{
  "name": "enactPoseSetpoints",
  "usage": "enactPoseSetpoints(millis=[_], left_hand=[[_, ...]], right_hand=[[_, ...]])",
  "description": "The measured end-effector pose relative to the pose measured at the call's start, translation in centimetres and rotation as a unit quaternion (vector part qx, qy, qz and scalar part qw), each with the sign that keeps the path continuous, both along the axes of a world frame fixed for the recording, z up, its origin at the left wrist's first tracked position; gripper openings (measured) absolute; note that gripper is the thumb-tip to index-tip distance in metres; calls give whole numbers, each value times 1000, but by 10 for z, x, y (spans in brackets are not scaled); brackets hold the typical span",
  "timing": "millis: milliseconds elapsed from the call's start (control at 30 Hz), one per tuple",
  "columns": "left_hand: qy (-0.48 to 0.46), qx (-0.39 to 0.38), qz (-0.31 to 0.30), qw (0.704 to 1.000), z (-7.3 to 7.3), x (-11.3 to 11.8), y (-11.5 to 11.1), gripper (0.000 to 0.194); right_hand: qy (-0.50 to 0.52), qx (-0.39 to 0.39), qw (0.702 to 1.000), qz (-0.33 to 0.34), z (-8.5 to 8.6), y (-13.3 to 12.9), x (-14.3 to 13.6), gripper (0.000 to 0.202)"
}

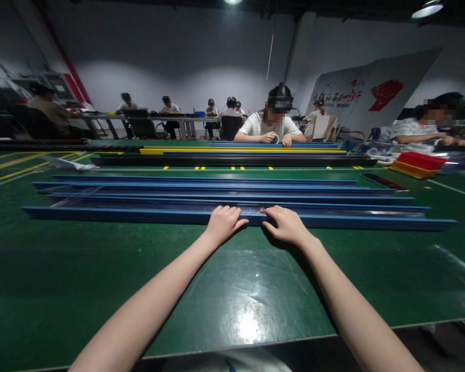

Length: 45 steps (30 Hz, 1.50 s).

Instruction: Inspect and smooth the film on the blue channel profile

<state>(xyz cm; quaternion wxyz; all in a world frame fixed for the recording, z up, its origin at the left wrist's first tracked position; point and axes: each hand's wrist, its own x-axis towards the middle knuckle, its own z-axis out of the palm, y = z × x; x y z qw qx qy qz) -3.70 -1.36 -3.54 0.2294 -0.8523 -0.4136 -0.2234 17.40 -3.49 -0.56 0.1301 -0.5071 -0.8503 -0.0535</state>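
Several long blue channel strips point(120, 213) lie side by side across the green table in front of me. My left hand point(223, 222) is on the nearest strip, left of its middle, fingers curled over the top edge and thumb along the front face. A short way to the right, my right hand point(285, 222) grips the same strip, its thumb at the front and its fingertips reaching inside. Between the two hands, something clear and shiny shows in the channel; I cannot make out what it is.
Beyond the blue strips lie a long black strip point(232, 160) and a yellow strip point(240, 151). A phone point(383, 182) and a red bin point(418, 164) are at the right. Across the table, a person point(269, 126) handles a roll of tape. The green table's point(170, 330) front edge is near me.
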Motion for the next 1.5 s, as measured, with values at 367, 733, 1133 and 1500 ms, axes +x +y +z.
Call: enactPoseSetpoints(millis=[367, 733, 1133, 1500], left_hand=[[-1, -8, 3, 1000, 1, 0, 0, 37], [2, -16, 10, 1000, 1, 1, 0, 37], [-3, 0, 22, 1000, 2, 2, -2, 36], [-12, -17, 34, 999, 3, 3, -2, 38]], right_hand=[[4, 9, 1000, 6, -2, 0, 0, 36], [1, 7, 1000, 1, -1, 0, 1, 37], [29, 9, 1000, -3, -3, 2, 2, 28], [18, 1, 1000, -19, -1, 2, 1, 19]])
